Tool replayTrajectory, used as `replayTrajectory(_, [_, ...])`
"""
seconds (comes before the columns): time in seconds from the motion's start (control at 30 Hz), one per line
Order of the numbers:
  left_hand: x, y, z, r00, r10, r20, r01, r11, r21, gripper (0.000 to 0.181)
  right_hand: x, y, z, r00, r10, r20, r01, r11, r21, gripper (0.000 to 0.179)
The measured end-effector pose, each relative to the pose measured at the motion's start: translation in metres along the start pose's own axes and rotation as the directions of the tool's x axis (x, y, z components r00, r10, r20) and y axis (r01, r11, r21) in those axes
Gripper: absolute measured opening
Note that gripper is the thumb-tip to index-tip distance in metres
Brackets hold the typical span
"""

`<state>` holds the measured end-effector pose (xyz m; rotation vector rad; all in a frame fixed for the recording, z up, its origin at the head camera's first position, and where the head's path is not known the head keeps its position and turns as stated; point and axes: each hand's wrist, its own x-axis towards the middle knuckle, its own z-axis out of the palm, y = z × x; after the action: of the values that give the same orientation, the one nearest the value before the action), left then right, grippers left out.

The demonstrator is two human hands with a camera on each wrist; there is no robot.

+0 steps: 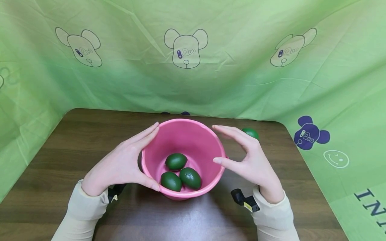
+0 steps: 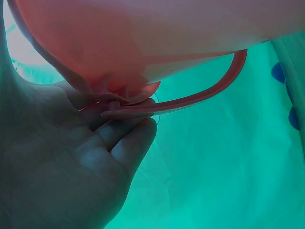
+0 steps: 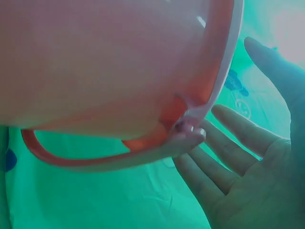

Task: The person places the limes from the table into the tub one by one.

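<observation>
A pink bucket (image 1: 182, 137) faces me with its round mouth. Inside it lie three glossy dark green, egg-shaped fruits that look like avocados (image 1: 190, 178). My left hand (image 1: 123, 164) holds the bucket's left side, fingers along the far rim and thumb on the near rim. In the left wrist view its fingers lie at the joint of the pink handle (image 2: 200, 98). The right hand (image 1: 251, 160) is spread around the bucket's right side, thumb and fingers apart. From the right wrist, straight fingers (image 3: 228, 148) show beside the rim and handle joint.
Another green fruit (image 1: 251, 133) lies on the brown wooden table (image 1: 99, 134), partly behind my right hand. A green cloth (image 1: 135, 83) printed with bear heads hangs along the table's back and sides. Dark wrist cameras (image 1: 245, 200) sit at the sleeves.
</observation>
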<state>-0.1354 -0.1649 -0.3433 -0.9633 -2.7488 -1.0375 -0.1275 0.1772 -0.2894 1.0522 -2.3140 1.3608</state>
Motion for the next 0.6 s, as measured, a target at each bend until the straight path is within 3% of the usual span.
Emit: replayTrajectory(0.6, [0.0, 0.0, 0.0, 1.0, 0.006, 0.0, -0.006, 1.0, 0.008, 0.14, -0.002, 0.027, -0.018, 0.985, 0.093, -0.148, -0.094, 0.996, -0.001, 0.076])
